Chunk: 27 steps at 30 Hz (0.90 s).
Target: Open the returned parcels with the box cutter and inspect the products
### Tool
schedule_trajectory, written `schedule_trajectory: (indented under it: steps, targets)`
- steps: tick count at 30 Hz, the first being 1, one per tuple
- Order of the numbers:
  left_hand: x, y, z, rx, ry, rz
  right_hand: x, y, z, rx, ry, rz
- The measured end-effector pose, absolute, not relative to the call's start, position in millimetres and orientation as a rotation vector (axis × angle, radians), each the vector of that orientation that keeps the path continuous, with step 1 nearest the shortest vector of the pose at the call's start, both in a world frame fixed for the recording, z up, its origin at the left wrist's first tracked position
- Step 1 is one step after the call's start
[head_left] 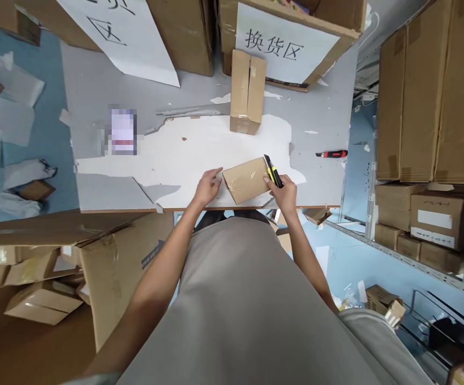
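The carton (246, 181) is at the near edge of the tabletop (316, 115), between the two hands, and it lies a little slanted. Whether it rests fully on the surface or is slightly lifted, one cannot tell.

The right hand (285, 193) is grasping the cutter (272, 172) at the right end of the carton, and its fingertips seem also to touch that end. The tip of the cutter points away from the person's body, which is a good habit. The left hand (208, 187) is at the left end of the carton, with fingers loosely spread and nothing seen in them (if they touch the cardboard, it is not clear).

For good handling, the carton should be steadied flat by the left hand, with those fingers kept behind the blade and never in its line. A shallow stroke would be wiser than a deep one, because the contents are hidden. If the cutter is not needed, its blade is better drawn in before the carton is turned.

The box (248, 91) stands beyond the carton, and the red knife (334, 154) lies well to the right of it; both leave enough room for the elbows.
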<state>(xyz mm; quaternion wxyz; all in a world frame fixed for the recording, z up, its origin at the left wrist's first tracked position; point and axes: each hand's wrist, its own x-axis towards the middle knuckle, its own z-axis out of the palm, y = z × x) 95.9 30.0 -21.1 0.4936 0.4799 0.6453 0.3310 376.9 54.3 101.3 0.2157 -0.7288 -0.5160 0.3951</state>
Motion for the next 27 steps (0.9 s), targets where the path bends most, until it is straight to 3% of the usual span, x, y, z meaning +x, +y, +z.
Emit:
schedule_trajectory:
  steps: [6,11,17,27]
  targets:
    - [84.9,40.3,40.9,1.143,1.432,0.898,369.6,50.2,102.6,-2.131,-1.560,0.930]
    - [91.0,54.3,50.1,1.157,1.420,0.890,358.3,28.8,130.8,-2.102,-1.728,0.702]
    - [84.1,63.4,44.4,1.151,1.363,0.887,322.7,-10.2,153.9,-1.949,-1.990,1.109]
    - [81.5,68.4,44.6,1.118,1.309,0.874,284.3,-4.2,173.4,-2.151,-2.302,1.120]
